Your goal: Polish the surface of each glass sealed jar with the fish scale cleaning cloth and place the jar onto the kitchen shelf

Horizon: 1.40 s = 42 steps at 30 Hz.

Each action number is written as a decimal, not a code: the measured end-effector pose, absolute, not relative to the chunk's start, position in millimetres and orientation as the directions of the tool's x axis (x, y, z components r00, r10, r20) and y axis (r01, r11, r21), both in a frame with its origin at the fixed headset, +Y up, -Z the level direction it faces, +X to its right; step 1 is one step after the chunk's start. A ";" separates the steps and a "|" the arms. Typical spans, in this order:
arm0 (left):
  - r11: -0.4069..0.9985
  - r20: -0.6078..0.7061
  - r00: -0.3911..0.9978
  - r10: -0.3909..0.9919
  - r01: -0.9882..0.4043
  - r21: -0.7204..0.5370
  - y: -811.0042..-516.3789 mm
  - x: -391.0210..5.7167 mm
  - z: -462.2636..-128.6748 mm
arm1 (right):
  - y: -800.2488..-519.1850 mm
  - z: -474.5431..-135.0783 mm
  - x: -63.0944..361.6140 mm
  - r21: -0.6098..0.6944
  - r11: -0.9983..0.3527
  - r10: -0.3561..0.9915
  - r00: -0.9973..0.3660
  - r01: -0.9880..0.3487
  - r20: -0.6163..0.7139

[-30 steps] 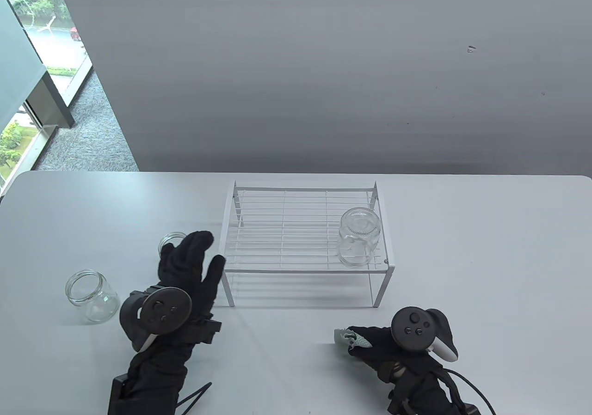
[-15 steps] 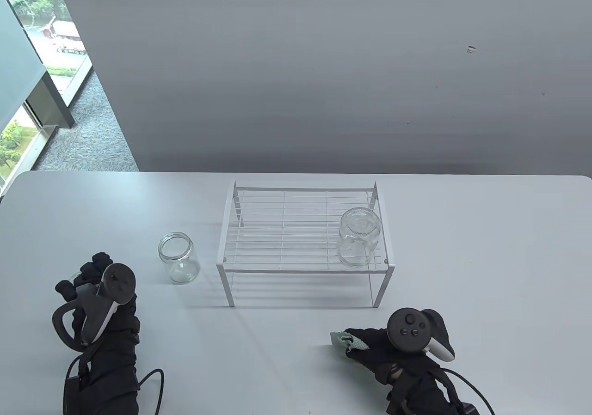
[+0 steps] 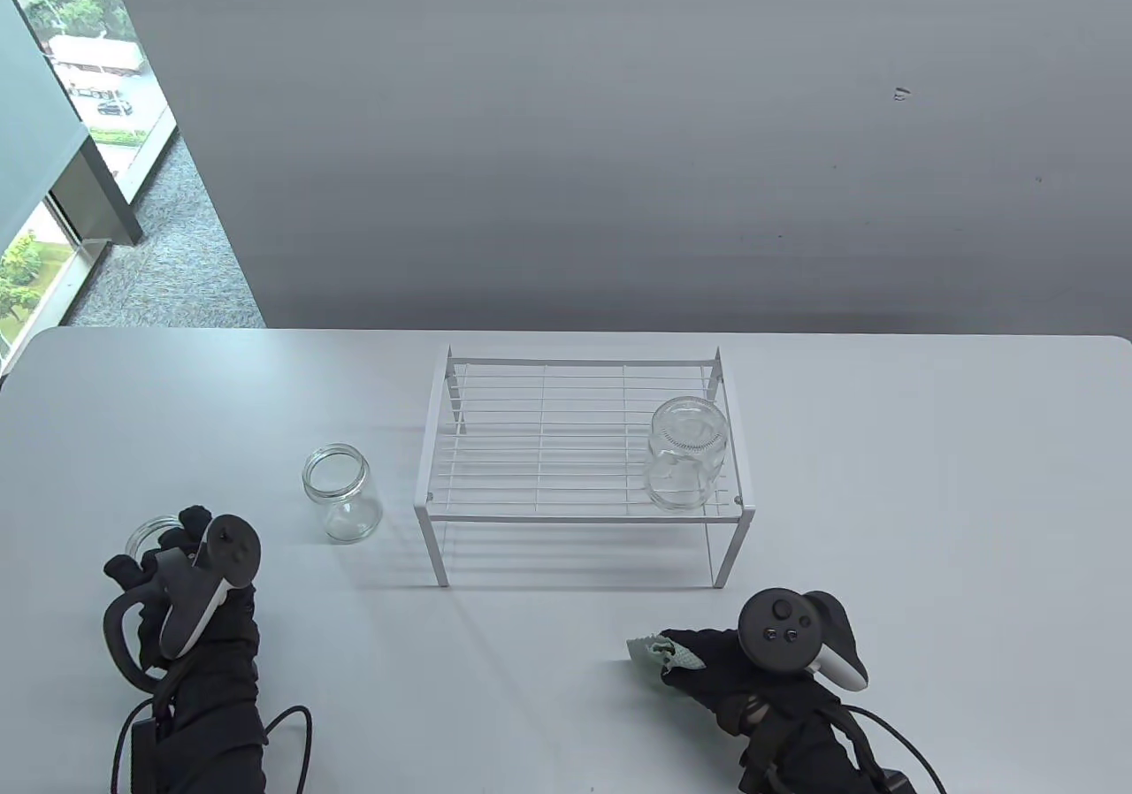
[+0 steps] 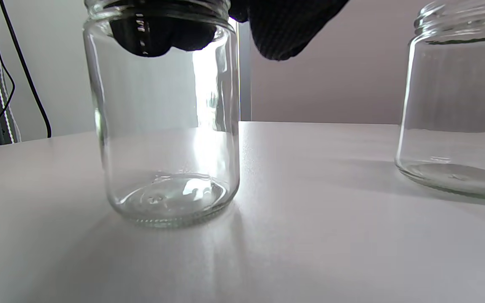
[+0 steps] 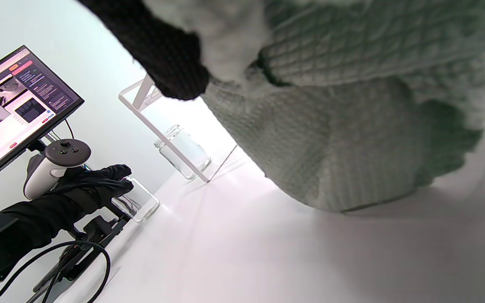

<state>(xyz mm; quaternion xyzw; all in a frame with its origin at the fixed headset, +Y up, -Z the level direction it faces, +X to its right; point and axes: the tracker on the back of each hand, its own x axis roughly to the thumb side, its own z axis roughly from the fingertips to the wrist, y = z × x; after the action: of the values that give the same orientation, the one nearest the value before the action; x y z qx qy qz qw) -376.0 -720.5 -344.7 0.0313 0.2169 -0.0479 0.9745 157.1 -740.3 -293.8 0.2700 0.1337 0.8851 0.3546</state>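
Observation:
Three clear glass jars, all lidless. One stands at the right end of the white wire shelf [image 3: 575, 518], jar [image 3: 688, 454]. A second jar [image 3: 340, 493] [image 4: 457, 105] stands on the table left of the shelf. The third, leftmost jar [image 3: 146, 533] [image 4: 162, 118] [image 5: 139, 204] stands on the table under my left hand [image 3: 155, 555], whose fingers [image 4: 284, 29] curl over its rim from above. My right hand [image 3: 685, 652] rests on the table in front of the shelf and holds the bunched pale green cloth [image 3: 653, 650] [image 5: 352, 126].
The white table [image 3: 929, 520] runs on to the right of the shelf. A grey wall stands behind it and a window at the far left. A monitor [image 5: 15, 105] stands off to the left side. Cables trail from both wrists at the near edge.
My left hand left the middle jar, swung left and came down over the leftmost jar, its fingers now closed on the rim. The right hand with the cloth barely shifted.

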 end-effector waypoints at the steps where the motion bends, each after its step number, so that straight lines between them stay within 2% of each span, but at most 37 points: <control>1: 0.990 -0.420 0.901 -0.110 0.137 0.035 -721.1 -375.4 -344.4 | -740.2 -293.7 157.1 0.428 -0.713 0.700 -0.603 -0.556 0.383; 5: 0.976 -0.402 0.895 -0.195 0.218 0.014 -723.1 -371.4 -342.6 | -740.4 -294.0 157.0 0.428 -0.712 0.701 -0.603 -0.557 0.382; 8: 0.985 -0.370 0.916 -0.157 0.173 0.009 -725.7 -367.9 -341.7 | -740.3 -293.9 157.1 0.428 -0.712 0.701 -0.603 -0.557 0.381; 11: 0.973 -0.346 0.912 -0.219 0.229 -0.012 -726.0 -360.8 -341.2 | -739.9 -293.7 157.4 0.424 -0.713 0.700 -0.604 -0.558 0.382; 13: 0.976 -0.341 0.917 -0.206 0.215 -0.012 -722.5 -355.9 -340.0 | -739.0 -293.6 157.4 0.417 -0.717 0.696 -0.603 -0.559 0.389; 17: 0.992 -0.278 0.954 -0.114 0.122 0.014 -706.7 -341.1 -335.9 | -737.6 -293.6 156.6 0.403 -0.724 0.690 -0.600 -0.560 0.405; 21: 0.998 -0.163 0.984 0.064 -0.063 0.013 -685.6 -315.7 -328.4 | -735.8 -292.8 156.6 0.356 -0.734 0.679 -0.595 -0.579 0.431; 24: 0.978 -0.087 0.979 0.184 -0.191 -0.082 -675.7 -292.8 -322.9 | -734.0 -291.6 157.9 0.310 -0.729 0.679 -0.584 -0.611 0.444; 29: 0.919 0.043 0.947 0.319 -0.298 -0.257 -674.5 -251.7 -314.6 | -731.6 -290.0 160.0 0.251 -0.714 0.682 -0.570 -0.653 0.458; 36: 0.708 0.095 0.744 0.661 -0.577 -0.407 -686.7 -206.7 -314.8 | -727.0 -288.2 163.8 0.153 -0.684 0.680 -0.548 -0.713 0.487; 42: 0.519 0.077 0.542 0.837 -0.740 -0.429 -705.2 -171.8 -313.2 | -722.9 -285.7 166.0 0.090 -0.605 0.710 -0.484 -0.791 0.511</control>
<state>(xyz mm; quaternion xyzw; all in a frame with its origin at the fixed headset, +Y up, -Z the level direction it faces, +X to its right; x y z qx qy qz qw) -171.8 -705.2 -313.2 -0.1757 -0.1380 0.4580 0.8604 166.0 -722.9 -285.7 0.2579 -0.0788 0.8579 0.4374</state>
